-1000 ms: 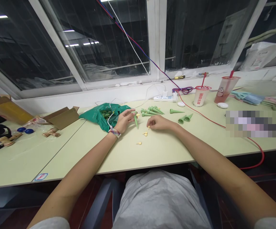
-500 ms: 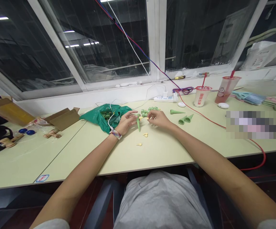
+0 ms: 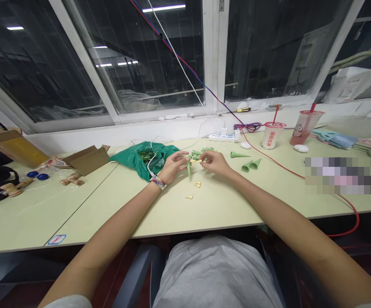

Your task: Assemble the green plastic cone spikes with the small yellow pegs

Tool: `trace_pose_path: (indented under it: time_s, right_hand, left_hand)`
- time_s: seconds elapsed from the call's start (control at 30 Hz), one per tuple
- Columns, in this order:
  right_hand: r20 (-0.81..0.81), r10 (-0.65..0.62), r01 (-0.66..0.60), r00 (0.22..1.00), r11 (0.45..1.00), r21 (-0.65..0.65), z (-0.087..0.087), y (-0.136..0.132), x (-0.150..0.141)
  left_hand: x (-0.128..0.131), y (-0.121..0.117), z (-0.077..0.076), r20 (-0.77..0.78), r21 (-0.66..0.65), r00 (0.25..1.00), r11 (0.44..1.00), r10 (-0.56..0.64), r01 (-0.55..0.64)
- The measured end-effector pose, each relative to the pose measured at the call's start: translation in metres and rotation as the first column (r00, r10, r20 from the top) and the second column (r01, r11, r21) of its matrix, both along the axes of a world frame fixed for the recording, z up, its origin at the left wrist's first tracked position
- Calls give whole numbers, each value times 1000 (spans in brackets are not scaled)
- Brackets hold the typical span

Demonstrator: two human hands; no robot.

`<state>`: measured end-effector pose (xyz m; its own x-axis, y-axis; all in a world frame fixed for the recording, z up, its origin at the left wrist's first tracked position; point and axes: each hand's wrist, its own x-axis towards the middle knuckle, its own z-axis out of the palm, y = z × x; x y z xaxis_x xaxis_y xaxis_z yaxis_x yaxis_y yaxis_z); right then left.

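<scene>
My left hand (image 3: pixel 173 168) is closed on a green plastic cone spike (image 3: pixel 189 171), its tip pointing down. Pinched in my right hand (image 3: pixel 216 163) is a small pale-yellow plastic nozzle (image 3: pixel 200 161), held level against the spike's upper part. Whether the two parts are joined I cannot tell. Below the hands, two small yellow nozzles (image 3: pixel 197 184) lie together, and another yellow nozzle (image 3: pixel 189 197) lies nearer the table edge. Several green caps (image 3: pixel 207 149) sit behind my fingers, partly hidden. To the right rest a green cone (image 3: pixel 238 154) and two more cones (image 3: pixel 246 166).
A green plastic bag (image 3: pixel 129 158) with green parts inside stands open at the left. Behind are a white power strip (image 3: pixel 221 137) and trailing cables. Two drink cups (image 3: pixel 272 136) stand right; an open cardboard box (image 3: pixel 87 160) and wooden toys (image 3: pixel 72 179) lie left.
The view has shifted slightly. My hands keep the green spike and yellow nozzle held together, with little visible movement between them.
</scene>
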<state>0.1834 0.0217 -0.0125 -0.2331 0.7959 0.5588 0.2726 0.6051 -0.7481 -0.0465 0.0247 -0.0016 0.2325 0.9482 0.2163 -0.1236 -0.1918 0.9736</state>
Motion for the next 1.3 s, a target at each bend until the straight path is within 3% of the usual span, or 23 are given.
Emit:
trace_pose_path:
  time_s: [0.53,0.83,1.07,1.3]
  right_hand:
    - [-23,69,-69,997,997,-24,-4,-6,-5]
    - [-137,71,-86,988,991,-103,-5,-3,-9]
    - [-238,75,-109,968,985,-132,2,-6,-9]
    - [-213,88,-116,973,986,-120,0,-7,-11]
  left_hand:
    - [8,-8,-1,7,14,996,996,-89,89]
    - [12,-12,0,-10,33,988,987,-155,155]
    - [14,-13,-2,91,-115,970,965,-226,235]
    - [18,-15,0,63,-124,979,971,-196,203]
